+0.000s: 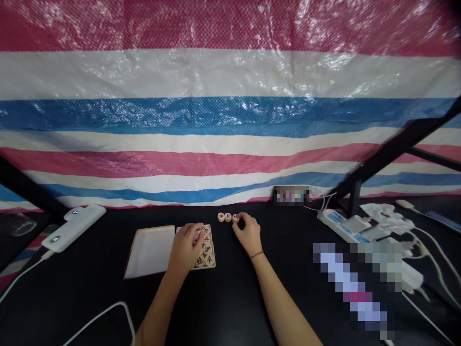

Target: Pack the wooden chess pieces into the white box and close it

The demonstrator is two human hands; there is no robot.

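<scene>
An open box (215,259) of round Chinese chess pieces stands on the black table, its white-lined lid (151,252) lying beside it on the left. My left hand (187,245) is over the box with thumb and fingers drawn together among the pieces; whether a piece is gripped there is hidden. Behind the box, to its right, two pieces with red characters (224,217) lie touching in a row. Just right of them my right hand (249,233) pinches another red-marked Chinese chess piece (235,217) between thumb and finger, at table level.
A white charging device (75,228) with a cable lies at the left. On the right are a power strip (338,223), tangled white cables and blurred-out items. Striped plastic sheeting (216,115) hangs behind the table, between black frame bars (396,154).
</scene>
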